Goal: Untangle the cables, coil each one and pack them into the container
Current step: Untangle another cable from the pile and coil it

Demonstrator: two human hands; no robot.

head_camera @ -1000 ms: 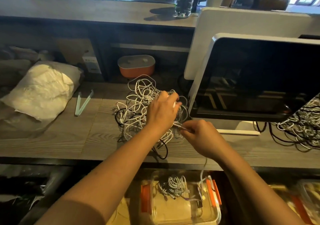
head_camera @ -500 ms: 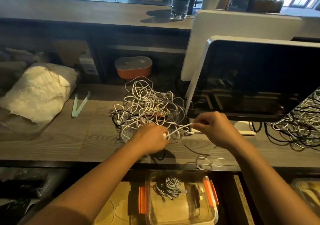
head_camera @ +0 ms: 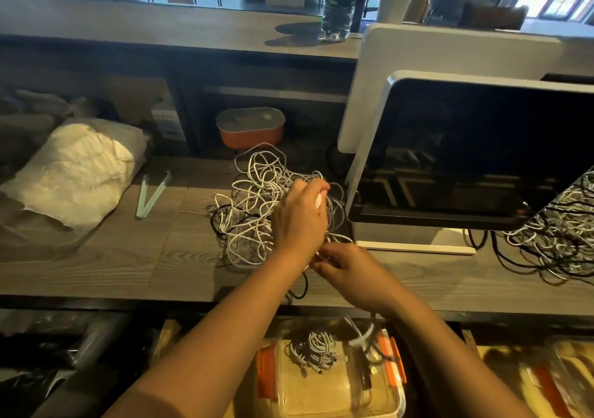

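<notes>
The hands have closed up again. Half a second back they were drawing a white cable taut between them; now the left hand (head_camera: pixel 300 221) is raised over the tangle of cables (head_camera: pixel 257 192) on the desk (head_camera: pixel 112 257), fingers curled round something white, and the right hand (head_camera: pixel 348 268) pinches a strand just below that wrist. To my eye, that is another turn going onto a coil. A loose white end (head_camera: pixel 361 337) dangles off the desk edge over the open container (head_camera: pixel 398 395), where one coiled cable (head_camera: pixel 315 348) already lies; most of the heap is yet to be freed.
</notes>
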